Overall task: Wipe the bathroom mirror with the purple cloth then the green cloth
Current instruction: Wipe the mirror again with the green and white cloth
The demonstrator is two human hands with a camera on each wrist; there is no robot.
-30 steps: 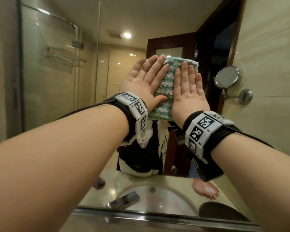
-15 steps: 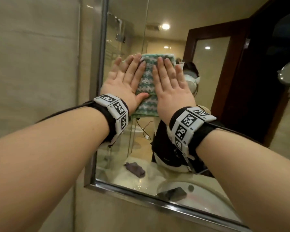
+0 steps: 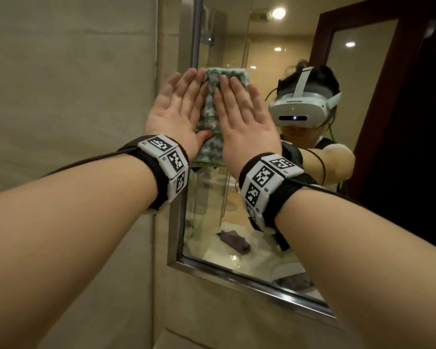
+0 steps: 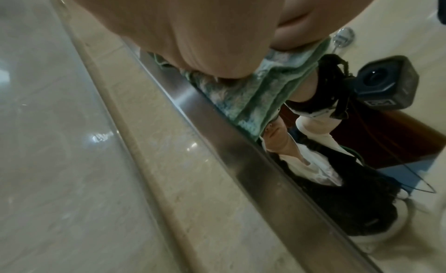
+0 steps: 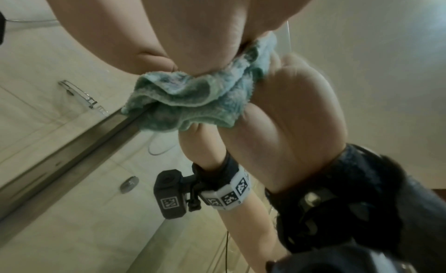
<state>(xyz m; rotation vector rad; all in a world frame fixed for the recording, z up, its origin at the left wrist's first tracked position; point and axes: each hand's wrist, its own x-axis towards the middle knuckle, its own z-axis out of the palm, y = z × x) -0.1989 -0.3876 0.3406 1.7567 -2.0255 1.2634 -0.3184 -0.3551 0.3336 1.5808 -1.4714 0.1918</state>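
Note:
The green cloth [image 3: 210, 127] lies flat against the mirror [image 3: 237, 197] close to its left metal frame [image 3: 176, 222]. My left hand [image 3: 176, 107] and right hand [image 3: 239, 114] press it side by side with straight fingers. In the left wrist view the palm [image 4: 193, 38] bears on the green cloth [image 4: 253, 97] right beside the frame [image 4: 241, 153]. From the right wrist the green cloth [image 5: 193, 93] bunches under my right hand [image 5: 205, 38]. The purple cloth [image 3: 233, 240] shows as a reflection, lying on the counter.
A beige tiled wall [image 3: 73, 96] runs left of the mirror frame. The reflection shows a person wearing a white headset [image 3: 302, 107], a dark wooden door frame [image 3: 388, 122], a glass shower screen [image 3: 222, 46] and part of a basin [image 3: 292, 275].
Both hands have slid the green cloth leftwards across the mirror, from near the middle to beside the left frame. Their flat press on the cloth is unchanged.

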